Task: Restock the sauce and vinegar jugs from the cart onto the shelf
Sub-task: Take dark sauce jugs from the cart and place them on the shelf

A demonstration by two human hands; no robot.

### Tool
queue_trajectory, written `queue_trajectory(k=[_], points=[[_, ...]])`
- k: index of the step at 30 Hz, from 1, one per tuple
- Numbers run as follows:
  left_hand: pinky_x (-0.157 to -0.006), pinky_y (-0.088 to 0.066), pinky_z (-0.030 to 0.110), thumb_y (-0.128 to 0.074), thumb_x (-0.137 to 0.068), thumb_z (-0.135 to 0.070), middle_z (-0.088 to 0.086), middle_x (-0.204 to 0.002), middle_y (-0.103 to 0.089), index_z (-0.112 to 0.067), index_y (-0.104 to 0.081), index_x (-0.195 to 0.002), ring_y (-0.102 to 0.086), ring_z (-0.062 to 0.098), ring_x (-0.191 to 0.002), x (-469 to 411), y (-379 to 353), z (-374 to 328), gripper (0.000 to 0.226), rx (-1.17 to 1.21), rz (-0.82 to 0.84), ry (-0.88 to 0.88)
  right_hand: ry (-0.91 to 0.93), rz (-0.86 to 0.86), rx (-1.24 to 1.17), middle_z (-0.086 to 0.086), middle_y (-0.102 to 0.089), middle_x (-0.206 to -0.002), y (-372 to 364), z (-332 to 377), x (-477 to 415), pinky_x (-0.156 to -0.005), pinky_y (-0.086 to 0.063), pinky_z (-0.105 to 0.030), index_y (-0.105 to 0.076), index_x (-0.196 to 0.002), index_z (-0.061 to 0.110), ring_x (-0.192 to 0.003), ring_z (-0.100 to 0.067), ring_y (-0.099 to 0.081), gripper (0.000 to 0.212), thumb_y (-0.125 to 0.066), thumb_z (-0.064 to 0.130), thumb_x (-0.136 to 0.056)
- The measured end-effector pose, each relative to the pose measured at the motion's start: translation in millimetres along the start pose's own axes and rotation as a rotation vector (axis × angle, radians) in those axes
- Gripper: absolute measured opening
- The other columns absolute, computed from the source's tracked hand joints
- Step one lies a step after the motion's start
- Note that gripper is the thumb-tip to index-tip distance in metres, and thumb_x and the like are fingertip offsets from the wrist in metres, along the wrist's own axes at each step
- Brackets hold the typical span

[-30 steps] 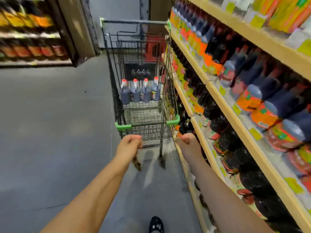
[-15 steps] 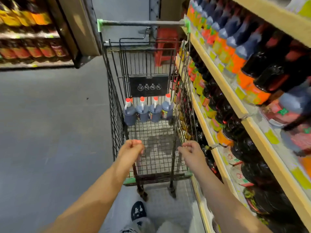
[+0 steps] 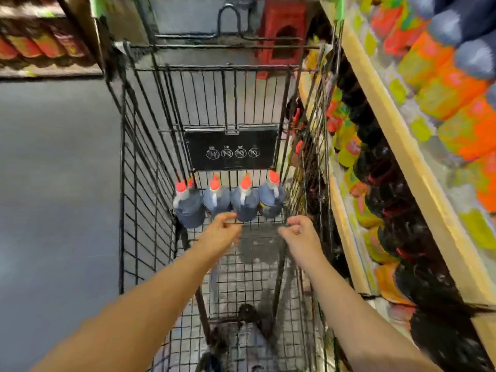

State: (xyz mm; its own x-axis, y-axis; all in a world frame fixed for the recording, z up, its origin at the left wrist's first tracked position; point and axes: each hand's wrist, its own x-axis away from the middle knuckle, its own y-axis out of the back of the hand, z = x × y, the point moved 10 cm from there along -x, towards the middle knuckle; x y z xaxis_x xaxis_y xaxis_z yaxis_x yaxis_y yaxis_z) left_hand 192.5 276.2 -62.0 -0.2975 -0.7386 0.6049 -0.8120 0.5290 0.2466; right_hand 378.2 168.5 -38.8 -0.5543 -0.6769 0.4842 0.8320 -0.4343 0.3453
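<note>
A row of several dark sauce jugs with red caps stands at the far end of the black wire cart. Both my arms reach down into the cart basket. My left hand sits just in front of the middle jugs, fingers loosely curled and apart, holding nothing. My right hand hovers a little below the rightmost jug, curled into a loose fist with nothing in it. The wooden shelf on the right is packed with dark jugs and orange-labelled bottles.
The cart stands close against the shelf on its right side. Grey floor spreads out to the left. Another stocked shelf is at the far left, and a red stool stands beyond the cart. My shoe shows through the cart's mesh.
I have stepped up to the cart. Both hands have moved forward from outside its near end into the basket, close to the jugs. The left hand's fingers have loosened.
</note>
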Motion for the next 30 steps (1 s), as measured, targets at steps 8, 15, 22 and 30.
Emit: queue_trajectory(k=[8,15,22,30], points=[[-0.069,-0.042,0.031,-0.058,-0.083,-0.035,0.012,-0.106,-0.061,-0.019,-0.049,-0.121,-0.057,0.027,-0.084,-117.8,-28.7,25.0,0.042,-0.254,-0.062,0.133,-0.048,-0.040,-0.034,0.005,-0.052,-0.074,-25.7,-12.3,-94.5,-0.053,-0.038,-0.017,-0.040,-0.118,0.022,-0.064,-0.006,-0.051,0.041,-0.063,0.015,-0.086],[-0.088,-0.043,0.036,-0.047,-0.093,-0.035,0.023,-0.123,-0.051,-0.014,-0.052,-0.125,-0.052,0.036,-0.105,-147.7,-40.9,39.9,0.039,-0.361,-0.044,0.172,-0.119,0.029,-0.039,-0.005,-0.050,-0.078,-60.3,-12.3,-142.0,-0.061,-0.038,-0.028,-0.051,-0.095,0.012,-0.070,-0.022,-0.048,0.020,-0.061,0.003,-0.080],[-0.100,-0.042,0.044,-0.047,-0.094,-0.036,0.026,-0.127,-0.051,-0.007,-0.055,-0.124,-0.050,0.039,-0.116,-122.8,-39.9,42.1,0.043,-0.342,0.004,0.217,-0.200,0.025,0.108,-0.003,-0.036,-0.061,-59.2,-31.6,-132.9,-0.059,-0.032,-0.031,-0.035,-0.066,0.019,-0.060,-0.021,-0.037,0.028,-0.055,0.008,-0.083],[-0.073,-0.042,0.038,-0.044,-0.093,-0.049,0.027,-0.094,-0.064,-0.007,-0.062,-0.070,-0.058,0.041,-0.103,-50.1,-8.9,-12.6,0.051,-0.459,0.019,0.100,-0.091,0.041,0.264,-0.017,-0.058,-0.094,-24.4,26.5,-68.1,-0.070,-0.040,-0.031,-0.061,-0.083,0.011,-0.088,-0.028,-0.057,0.006,-0.060,0.016,-0.084]])
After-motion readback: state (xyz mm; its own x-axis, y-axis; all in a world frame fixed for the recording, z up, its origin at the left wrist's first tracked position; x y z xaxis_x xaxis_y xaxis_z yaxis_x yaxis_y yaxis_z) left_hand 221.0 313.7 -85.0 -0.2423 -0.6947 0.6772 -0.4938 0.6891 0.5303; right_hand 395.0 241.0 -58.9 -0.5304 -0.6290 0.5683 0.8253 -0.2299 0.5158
